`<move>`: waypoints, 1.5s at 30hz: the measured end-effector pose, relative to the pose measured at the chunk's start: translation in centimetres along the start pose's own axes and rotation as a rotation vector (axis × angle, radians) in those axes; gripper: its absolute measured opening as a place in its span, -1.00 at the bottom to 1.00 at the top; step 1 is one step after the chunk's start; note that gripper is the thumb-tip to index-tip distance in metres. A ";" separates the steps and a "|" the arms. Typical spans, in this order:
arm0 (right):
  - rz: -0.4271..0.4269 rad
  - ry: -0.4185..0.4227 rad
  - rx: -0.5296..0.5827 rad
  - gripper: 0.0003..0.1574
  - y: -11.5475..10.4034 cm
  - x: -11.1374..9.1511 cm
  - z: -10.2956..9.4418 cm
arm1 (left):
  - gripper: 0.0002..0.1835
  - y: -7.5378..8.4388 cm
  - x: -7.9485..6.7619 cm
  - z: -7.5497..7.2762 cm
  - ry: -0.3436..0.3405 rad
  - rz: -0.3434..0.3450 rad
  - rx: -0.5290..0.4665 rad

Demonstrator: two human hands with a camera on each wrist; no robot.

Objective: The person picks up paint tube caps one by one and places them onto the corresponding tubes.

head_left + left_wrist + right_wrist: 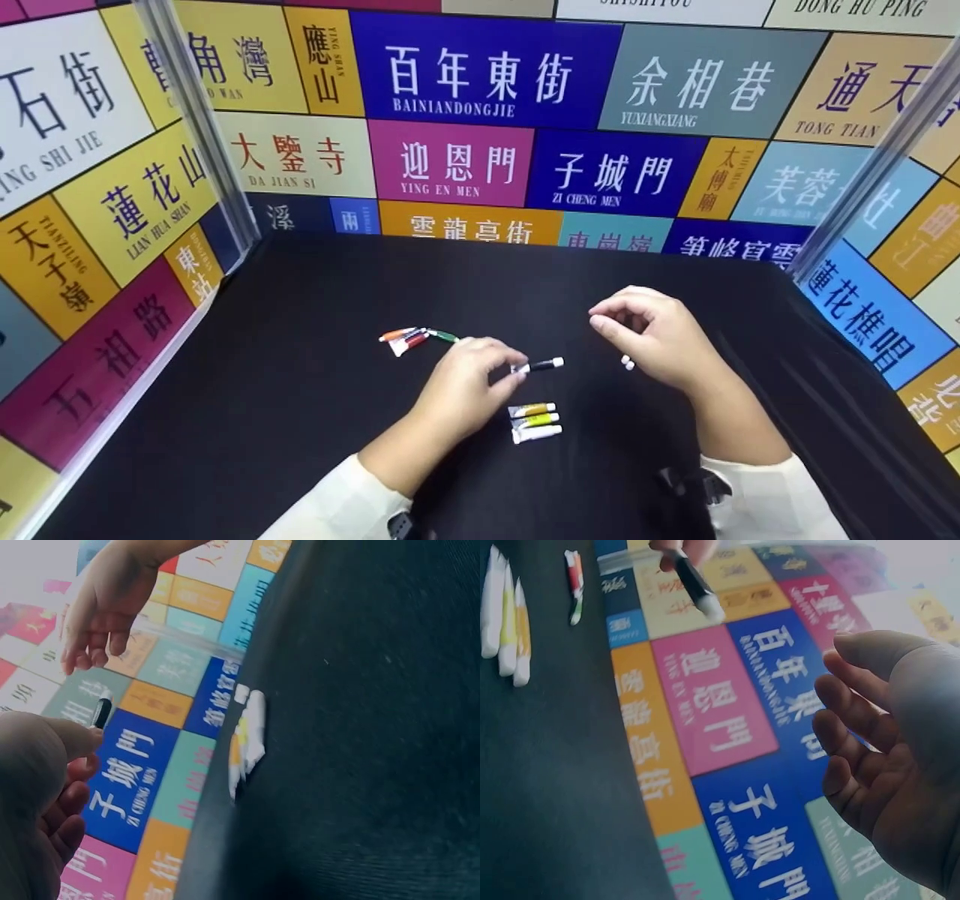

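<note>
My left hand [472,382] pinches a small black paint tube [546,364] with a white cap between thumb and fingers, its cap end pointing right. The right wrist view shows that black tube [694,583] with its white cap tilted downward. My right hand [660,337] hangs over the table to the right, its fingers loosely curled with nothing between them. Below the left hand lie an ochre tube [534,409], a yellow tube [537,421] and a white tube [538,433], side by side with caps to the right.
Left of the left hand lies a loose group of tubes: an orange one [395,334], a red one [409,343] and a green one [444,336]. Small white pieces [627,363] show below the right hand. Walls with printed signs [450,161] enclose the black-covered table [300,420].
</note>
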State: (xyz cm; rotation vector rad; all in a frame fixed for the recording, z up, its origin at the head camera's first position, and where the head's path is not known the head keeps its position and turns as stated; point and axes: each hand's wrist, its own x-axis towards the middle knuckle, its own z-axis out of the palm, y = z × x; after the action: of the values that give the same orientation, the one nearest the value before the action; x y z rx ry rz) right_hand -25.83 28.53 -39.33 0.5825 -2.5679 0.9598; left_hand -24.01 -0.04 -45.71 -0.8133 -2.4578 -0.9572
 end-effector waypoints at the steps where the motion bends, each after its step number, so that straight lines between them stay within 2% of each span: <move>1: 0.019 -0.001 0.001 -0.91 0.5 0.0 0.1 | -0.88 -0.2 0.0 0.3 -0.013 0.000 0.002; 6: 0.112 -0.019 -0.014 -0.86 3.4 0.2 0.5 | -0.92 -1.0 -0.4 1.4 -0.096 -0.044 0.033; 12: 0.208 -0.074 -0.045 -0.77 6.4 0.3 0.9 | -0.95 -1.7 -0.7 2.1 -0.187 -0.093 0.065; 21: 0.281 -0.155 -0.086 -0.66 10.6 -0.2 0.8 | -0.95 -3.3 -0.9 2.7 -0.205 -0.128 0.037; 28: 0.317 -0.238 -0.065 -0.36 13.6 -1.3 1.4 | -0.93 -3.6 -1.1 3.0 -0.212 -0.129 0.036; 35: 0.319 -0.269 -0.054 -0.29 15.4 -2.0 1.6 | -0.94 -3.9 -1.3 3.4 -0.227 -0.090 0.035; 45: 0.295 -0.259 -0.078 -0.38 16.1 -2.4 1.5 | -0.83 -3.9 -1.4 3.4 -0.252 0.029 0.071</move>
State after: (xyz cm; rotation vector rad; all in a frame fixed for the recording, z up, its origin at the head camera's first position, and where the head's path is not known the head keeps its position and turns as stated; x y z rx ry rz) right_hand -31.81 39.18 -50.14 0.3295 -2.9697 0.9200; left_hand -25.91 -0.53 -50.66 -0.9956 -2.6667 -0.7940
